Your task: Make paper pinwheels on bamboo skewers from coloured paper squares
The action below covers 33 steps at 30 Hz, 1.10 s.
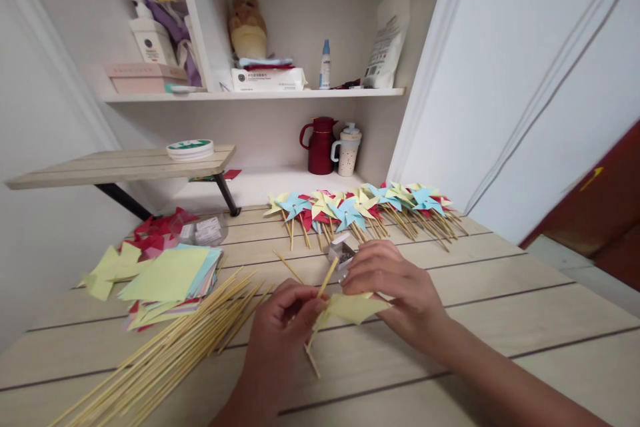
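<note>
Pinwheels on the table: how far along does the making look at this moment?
Done: a row of finished pinwheels lies at the back of the table. In hand: the left hand grips a stick while the right hand holds a yellow pinwheel against it. Left: a large pile of bare sticks and a stack of paper squares.

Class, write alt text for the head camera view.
Two hands, left hand and right hand, hold a wooden stick against a folded yellow paper pinwheel over a table. Finished pinwheels lie behind, loose sticks and paper squares at left.
</note>
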Each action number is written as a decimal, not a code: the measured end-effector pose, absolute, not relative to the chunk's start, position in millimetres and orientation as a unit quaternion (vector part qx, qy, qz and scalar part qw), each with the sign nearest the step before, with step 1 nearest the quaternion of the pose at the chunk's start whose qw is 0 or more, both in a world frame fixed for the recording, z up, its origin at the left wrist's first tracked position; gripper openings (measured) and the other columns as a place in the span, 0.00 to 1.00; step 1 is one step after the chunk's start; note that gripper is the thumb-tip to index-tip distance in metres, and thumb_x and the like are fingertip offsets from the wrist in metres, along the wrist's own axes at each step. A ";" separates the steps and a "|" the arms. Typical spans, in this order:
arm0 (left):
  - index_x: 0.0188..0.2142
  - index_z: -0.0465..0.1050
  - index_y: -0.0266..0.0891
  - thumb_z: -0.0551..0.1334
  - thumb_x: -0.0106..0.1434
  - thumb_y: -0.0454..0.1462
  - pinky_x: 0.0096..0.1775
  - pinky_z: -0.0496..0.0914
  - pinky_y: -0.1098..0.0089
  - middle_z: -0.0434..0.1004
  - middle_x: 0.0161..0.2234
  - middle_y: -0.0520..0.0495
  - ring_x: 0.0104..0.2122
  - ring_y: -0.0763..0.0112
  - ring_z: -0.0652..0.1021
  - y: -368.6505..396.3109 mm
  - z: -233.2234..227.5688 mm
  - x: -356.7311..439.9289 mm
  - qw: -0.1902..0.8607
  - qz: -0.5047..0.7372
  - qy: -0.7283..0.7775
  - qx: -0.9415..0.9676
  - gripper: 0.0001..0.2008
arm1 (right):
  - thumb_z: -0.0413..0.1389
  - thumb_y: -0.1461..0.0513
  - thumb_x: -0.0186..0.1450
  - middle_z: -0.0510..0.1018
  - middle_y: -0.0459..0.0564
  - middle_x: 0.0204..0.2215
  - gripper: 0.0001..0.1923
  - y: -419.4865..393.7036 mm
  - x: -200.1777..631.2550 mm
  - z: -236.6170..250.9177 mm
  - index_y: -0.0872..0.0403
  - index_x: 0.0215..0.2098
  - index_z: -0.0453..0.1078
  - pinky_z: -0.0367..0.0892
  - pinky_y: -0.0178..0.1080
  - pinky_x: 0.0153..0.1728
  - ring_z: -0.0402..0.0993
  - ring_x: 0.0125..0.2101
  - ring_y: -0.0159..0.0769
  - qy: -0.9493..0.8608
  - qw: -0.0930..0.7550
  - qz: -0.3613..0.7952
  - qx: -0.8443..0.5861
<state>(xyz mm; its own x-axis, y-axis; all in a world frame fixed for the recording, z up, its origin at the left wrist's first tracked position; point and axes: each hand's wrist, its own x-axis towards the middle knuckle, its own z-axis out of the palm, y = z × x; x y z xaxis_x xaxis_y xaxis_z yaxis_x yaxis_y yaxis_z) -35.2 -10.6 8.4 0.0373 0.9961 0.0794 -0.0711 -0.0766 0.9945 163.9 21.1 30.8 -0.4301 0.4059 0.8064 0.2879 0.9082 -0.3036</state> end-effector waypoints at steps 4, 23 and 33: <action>0.28 0.80 0.41 0.67 0.57 0.42 0.27 0.64 0.73 0.69 0.27 0.50 0.26 0.73 0.70 -12.7 10.1 -35.6 0.456 0.530 0.450 0.556 0.08 | 0.55 0.65 0.66 0.81 0.48 0.30 0.06 18.8 161.6 34.0 0.51 0.36 0.75 0.67 0.48 0.45 0.75 0.37 0.39 -0.838 0.500 0.054 -0.212; 0.28 0.80 0.44 0.66 0.57 0.41 0.37 0.65 0.71 0.75 0.30 0.49 0.33 0.66 0.74 -10.2 23.2 -46.0 0.281 0.561 0.501 0.596 0.05 | 0.52 0.59 0.70 0.82 0.48 0.31 0.10 15.5 166.4 39.5 0.50 0.37 0.76 0.67 0.49 0.47 0.75 0.38 0.39 -0.862 0.472 0.027 -0.184; 0.31 0.79 0.41 0.65 0.57 0.48 0.21 0.57 0.73 0.72 0.22 0.51 0.18 0.75 0.65 -15.0 16.6 -39.3 0.442 0.530 0.482 0.540 0.13 | 0.52 0.59 0.69 0.80 0.49 0.29 0.10 12.1 162.5 39.2 0.51 0.36 0.76 0.69 0.47 0.43 0.75 0.35 0.39 -0.835 0.509 0.069 -0.196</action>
<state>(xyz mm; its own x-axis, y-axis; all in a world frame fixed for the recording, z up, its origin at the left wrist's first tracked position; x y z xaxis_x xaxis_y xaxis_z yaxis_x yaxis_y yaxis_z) -39.3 -15.0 16.6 -0.0269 0.9888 0.1466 0.0521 -0.1451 0.9880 162.5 12.1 39.2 -0.4043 0.3978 0.8236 0.2577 0.9135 -0.3147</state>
